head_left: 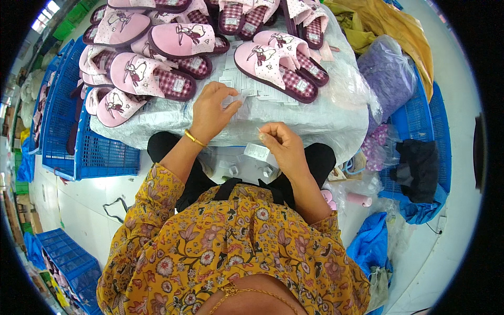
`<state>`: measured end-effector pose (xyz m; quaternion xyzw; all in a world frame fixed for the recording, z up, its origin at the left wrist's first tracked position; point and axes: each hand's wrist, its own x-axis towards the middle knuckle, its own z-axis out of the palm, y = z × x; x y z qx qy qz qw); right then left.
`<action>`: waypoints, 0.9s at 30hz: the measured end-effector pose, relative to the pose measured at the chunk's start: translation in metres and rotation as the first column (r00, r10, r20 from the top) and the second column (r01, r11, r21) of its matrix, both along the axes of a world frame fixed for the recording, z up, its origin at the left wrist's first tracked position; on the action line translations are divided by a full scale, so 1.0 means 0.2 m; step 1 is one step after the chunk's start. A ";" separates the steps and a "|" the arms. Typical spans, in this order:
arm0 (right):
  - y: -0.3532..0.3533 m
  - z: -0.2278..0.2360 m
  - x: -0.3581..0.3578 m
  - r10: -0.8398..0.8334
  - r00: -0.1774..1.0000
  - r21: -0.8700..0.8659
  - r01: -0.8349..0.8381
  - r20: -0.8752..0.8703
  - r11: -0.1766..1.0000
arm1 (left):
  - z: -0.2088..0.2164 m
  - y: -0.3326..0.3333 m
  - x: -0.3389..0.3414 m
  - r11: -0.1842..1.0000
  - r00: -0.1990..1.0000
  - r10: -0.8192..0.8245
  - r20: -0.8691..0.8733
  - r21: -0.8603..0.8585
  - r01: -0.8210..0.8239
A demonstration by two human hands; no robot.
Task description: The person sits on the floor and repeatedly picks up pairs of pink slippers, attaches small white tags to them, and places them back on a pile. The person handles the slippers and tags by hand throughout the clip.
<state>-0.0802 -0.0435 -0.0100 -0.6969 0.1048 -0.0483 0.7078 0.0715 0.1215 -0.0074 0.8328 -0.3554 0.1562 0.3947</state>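
Note:
My right hand (283,147) is closed at the front edge of the worktop, thumb and forefinger pinched together. A white paper label (256,152) with print sticks out beside its fingers, and a tiny thin tip shows above the pinch, too small to name. My left hand (214,109) hovers over the near side of the worktop, thumb and forefinger apart, with nothing clearly in it. Just beyond it lie spread white labels (241,83). A pair of pink slippers (262,63) with checked purple insoles rests partly on them. More pink slippers (137,73) are heaped left of my left hand.
Clear plastic film covers the worktop (336,113). Blue crates (105,152) stand at the left, another blue crate (68,257) at lower left. On the right are a bagged purple bundle (388,73), dark cloth (417,168) over a blue crate, and a pink roll (359,199) on the floor.

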 end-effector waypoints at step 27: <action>0.03 0.09 0.14 -0.134 0.988 0.004 0.134 0.072 0.991 | 0.07 -0.03 -0.20 0.990 0.981 -0.066 -0.180 -0.133 0.042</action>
